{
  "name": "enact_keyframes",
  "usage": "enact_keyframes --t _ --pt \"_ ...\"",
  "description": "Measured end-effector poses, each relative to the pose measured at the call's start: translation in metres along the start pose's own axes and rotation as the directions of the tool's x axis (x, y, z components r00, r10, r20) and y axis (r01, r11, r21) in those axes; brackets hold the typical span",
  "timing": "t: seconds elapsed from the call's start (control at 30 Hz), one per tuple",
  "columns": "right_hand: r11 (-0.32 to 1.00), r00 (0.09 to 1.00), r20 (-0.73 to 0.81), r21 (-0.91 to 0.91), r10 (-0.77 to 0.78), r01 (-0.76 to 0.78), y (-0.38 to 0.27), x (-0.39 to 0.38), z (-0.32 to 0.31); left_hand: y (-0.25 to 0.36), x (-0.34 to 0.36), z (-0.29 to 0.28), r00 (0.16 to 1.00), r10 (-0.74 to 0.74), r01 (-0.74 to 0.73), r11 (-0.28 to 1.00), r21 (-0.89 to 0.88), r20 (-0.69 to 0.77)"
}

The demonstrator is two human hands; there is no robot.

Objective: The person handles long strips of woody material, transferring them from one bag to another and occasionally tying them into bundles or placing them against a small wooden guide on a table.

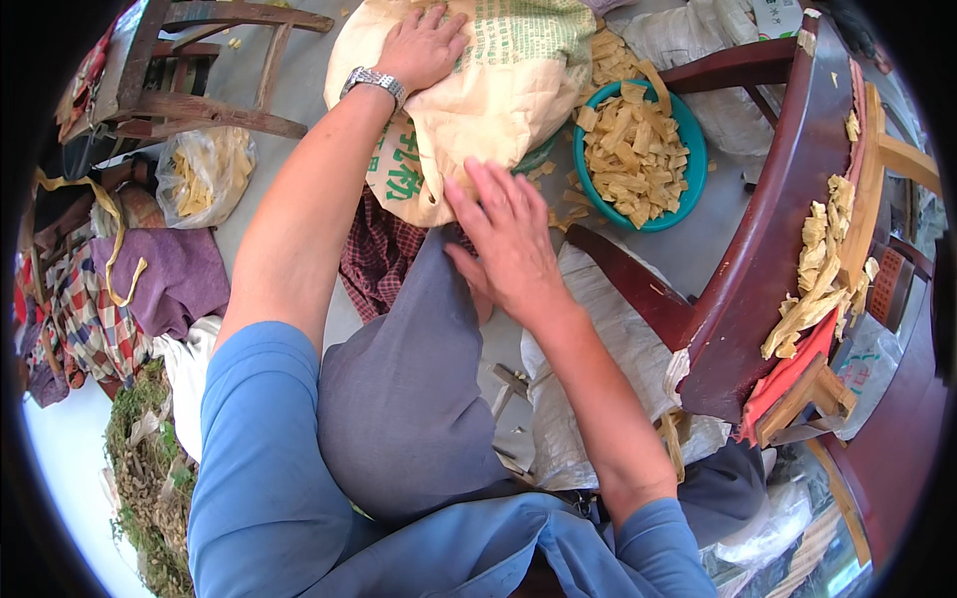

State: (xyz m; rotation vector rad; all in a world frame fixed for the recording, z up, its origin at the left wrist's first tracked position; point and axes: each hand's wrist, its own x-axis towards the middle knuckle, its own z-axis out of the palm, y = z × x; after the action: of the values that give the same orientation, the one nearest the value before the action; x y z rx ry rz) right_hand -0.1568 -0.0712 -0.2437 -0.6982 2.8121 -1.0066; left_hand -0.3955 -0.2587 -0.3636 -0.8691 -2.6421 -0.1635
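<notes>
A cream paper sack with green print lies in front of my knees, spread over something hidden beneath it. My left hand, with a metal watch at its wrist, rests flat on the sack's upper left part, fingers stretched. My right hand is at the sack's near edge, above my grey-trousered knee. Its fingers are extended against the sack and its thumb stands apart. To the right of the sack is a teal basin full of yellowish, dry-looking cut pieces.
A dark red wooden bench stands at right, with long yellowish strips on it. At upper left is a wooden stool, with a clear bag of strips below it. White woven sacking lies under my right arm.
</notes>
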Motion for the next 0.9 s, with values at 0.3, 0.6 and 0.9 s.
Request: enact_keyframes --t 0.3,0.6,0.9 --pt "0.922 0.929 -0.027 -0.115 0.37 -0.37 0.052 0.113 0.041 -0.027 -0.001 0.008 0.946 0.295 -0.3 0.954 0.016 0.138" --pt "0.885 0.886 -0.3 -0.197 0.355 -0.421 0.09 0.12 0.076 0.0 -0.011 -0.075 0.833 -0.209 0.534 0.542 -0.649 0.511" --pt "0.861 0.873 -0.149 -0.156 0.464 -0.484 0.087 0.124 0.066 0.111 -0.246 -0.116 0.634 -0.641 0.771 0.488 -0.409 0.433"
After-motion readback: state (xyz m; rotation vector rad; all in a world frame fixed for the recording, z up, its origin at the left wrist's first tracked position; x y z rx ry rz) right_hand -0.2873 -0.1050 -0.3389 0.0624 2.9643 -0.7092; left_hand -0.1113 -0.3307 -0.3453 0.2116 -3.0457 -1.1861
